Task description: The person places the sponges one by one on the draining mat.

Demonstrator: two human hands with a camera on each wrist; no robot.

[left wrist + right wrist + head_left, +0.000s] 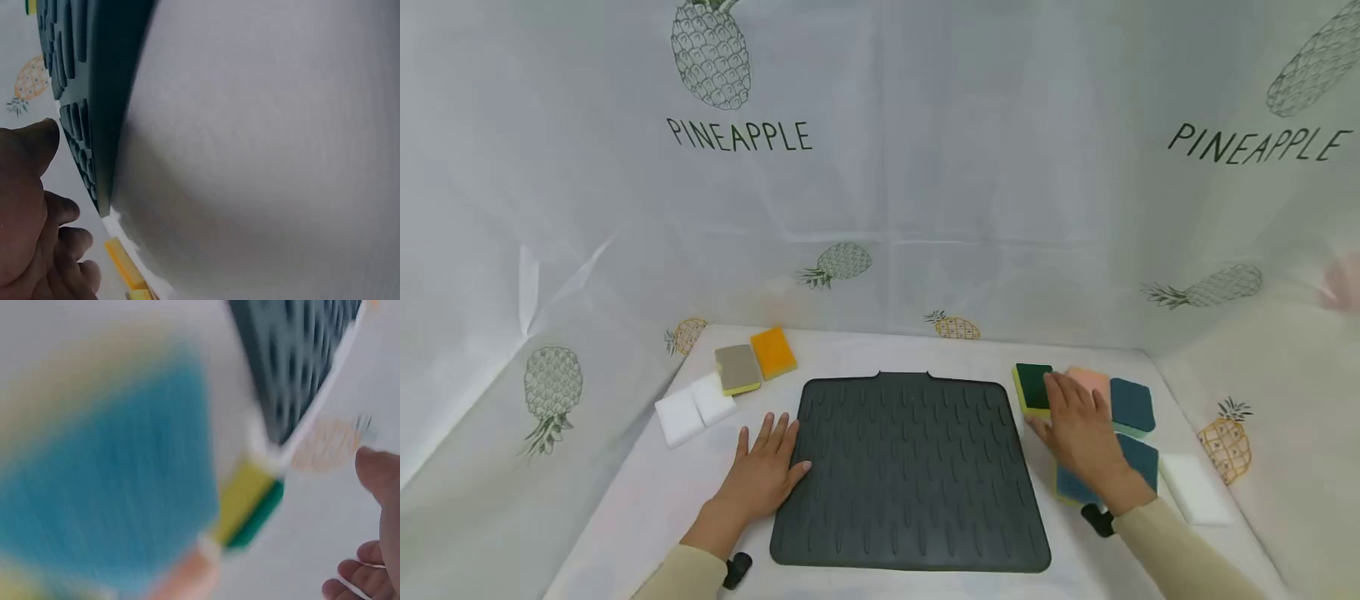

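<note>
Left hand (756, 479) and right hand (1081, 435) are palm down over the white desk (647, 517), fingers loosely extended, neither gripping anything. Along the desk's left edge, two white sponges (679, 417) lie side by side; behind them, toward the far left corner, sit a grey sponge (737, 365) and, just beside it, an orange sponge (772, 350). The left hand is spread at the left edge of a dark ridged mat (910, 475), thumb across that edge. The mat lies mid-desk. Right of it, nearer the far right corner, come a green sponge (1031, 385), then a pink sponge (1092, 381) — the right hand is over both, though I cannot tell whether it touches either. Next is a blue sponge (1131, 403). More blue sponge material (1141, 458) shows beside the right wrist (1123, 488). Farthest right, a white block (1195, 490) lies along the right edge.
</note>
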